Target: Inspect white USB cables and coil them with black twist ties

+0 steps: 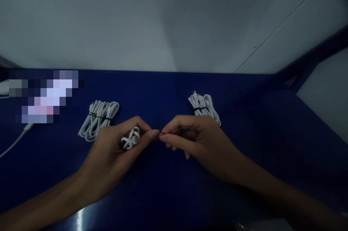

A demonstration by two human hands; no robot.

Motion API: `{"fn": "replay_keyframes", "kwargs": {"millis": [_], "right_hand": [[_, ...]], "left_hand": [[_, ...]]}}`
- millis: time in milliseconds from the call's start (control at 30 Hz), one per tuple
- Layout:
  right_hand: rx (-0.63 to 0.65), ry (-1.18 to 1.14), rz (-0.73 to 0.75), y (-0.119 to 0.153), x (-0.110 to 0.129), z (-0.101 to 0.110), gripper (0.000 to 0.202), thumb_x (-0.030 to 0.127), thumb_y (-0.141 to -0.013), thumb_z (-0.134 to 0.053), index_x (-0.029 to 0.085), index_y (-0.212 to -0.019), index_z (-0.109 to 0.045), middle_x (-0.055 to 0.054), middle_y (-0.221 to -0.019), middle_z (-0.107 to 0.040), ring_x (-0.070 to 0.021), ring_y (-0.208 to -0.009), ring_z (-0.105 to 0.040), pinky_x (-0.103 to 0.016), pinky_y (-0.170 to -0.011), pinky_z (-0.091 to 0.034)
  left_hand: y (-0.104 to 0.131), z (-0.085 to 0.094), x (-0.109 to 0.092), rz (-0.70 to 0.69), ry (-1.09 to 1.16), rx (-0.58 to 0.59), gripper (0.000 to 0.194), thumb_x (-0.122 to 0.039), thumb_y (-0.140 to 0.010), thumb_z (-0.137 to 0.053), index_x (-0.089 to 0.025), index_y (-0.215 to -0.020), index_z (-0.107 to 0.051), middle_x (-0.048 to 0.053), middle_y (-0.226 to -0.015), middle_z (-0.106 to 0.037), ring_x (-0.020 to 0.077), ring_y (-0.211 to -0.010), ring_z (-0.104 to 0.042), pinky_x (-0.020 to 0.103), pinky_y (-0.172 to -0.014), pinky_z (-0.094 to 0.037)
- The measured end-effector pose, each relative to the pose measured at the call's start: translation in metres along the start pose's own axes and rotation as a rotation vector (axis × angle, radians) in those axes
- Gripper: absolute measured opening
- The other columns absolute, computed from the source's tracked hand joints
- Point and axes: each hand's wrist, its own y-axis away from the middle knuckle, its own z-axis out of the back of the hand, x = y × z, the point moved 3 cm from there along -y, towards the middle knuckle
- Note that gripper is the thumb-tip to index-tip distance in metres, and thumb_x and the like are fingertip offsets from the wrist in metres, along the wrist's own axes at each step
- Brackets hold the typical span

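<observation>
A coiled white charging cable (131,139) sits in the curl of my left hand (108,155), its looped end and a plug showing between thumb and fingers. The thumb and index fingertips of that hand are pressed together over a thin dark tie (160,132). From the other side my right hand (206,140) pinches the tie, so the fingertips of both hands almost meet above the blue table. Most of the coil is hidden by my left fingers.
White cable bundles with black ties (99,118) lie on the blue table (168,194) beyond my left hand. More bundled cables (202,106) lie behind my right hand. A blurred-out lit device (51,97) with a white cord is at left. A pale wall (122,24) closes the back.
</observation>
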Motion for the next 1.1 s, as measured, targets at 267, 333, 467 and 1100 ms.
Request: {"fn": "replay_keyframes", "kwargs": {"millis": [267,333,467,1100], "right_hand": [[-0.033,0.096,0.030,0.0019,-0.0007,-0.0026,0.007,0.028,-0.104,-0.080,0.024,-0.098,-0.082,0.003,-0.086,-0.080,-0.0091,-0.065,-0.069,-0.019,-0.055,-0.054],[-0.069,0.112,0.065,0.0023,-0.0002,-0.0029,0.002,0.026,-0.103,-0.081,0.025,-0.101,-0.082,0.003,-0.091,-0.081,-0.0099,-0.068,-0.071,-0.021,-0.059,-0.057],[-0.124,0.216,0.150,0.0038,0.0013,-0.0036,0.005,0.020,-0.101,-0.082,0.024,-0.100,-0.082,0.003,-0.092,-0.080,-0.0115,-0.074,-0.071,-0.023,-0.067,-0.059],[0.002,0.259,0.012,0.0026,0.0024,0.0060,0.006,0.020,-0.106,-0.078,0.022,-0.103,-0.082,0.004,-0.091,-0.081,-0.0099,-0.075,-0.075,-0.022,-0.065,-0.058]], "left_hand": [[0.0022,0.0034,0.0041,0.009,-0.015,-0.048,0.024,-0.048,-0.107,-0.071,-0.030,-0.091,-0.075,-0.006,-0.060,-0.058,0.0135,-0.048,-0.045,0.026,-0.044,-0.032],[0.0017,0.0035,0.0036,0.008,0.004,-0.070,0.024,-0.047,-0.107,-0.071,-0.030,-0.090,-0.075,-0.006,-0.059,-0.056,0.0133,-0.048,-0.044,0.026,-0.044,-0.032],[0.0020,0.0038,0.0038,-0.001,-0.010,-0.082,0.023,-0.045,-0.107,-0.071,-0.030,-0.091,-0.074,-0.006,-0.060,-0.058,0.0133,-0.050,-0.046,0.026,-0.045,-0.034],[0.0021,0.0008,0.0048,-0.034,-0.088,-0.181,0.026,-0.041,-0.106,-0.071,-0.026,-0.085,-0.073,-0.006,-0.059,-0.058,0.0125,-0.049,-0.045,0.027,-0.046,-0.033]]}}
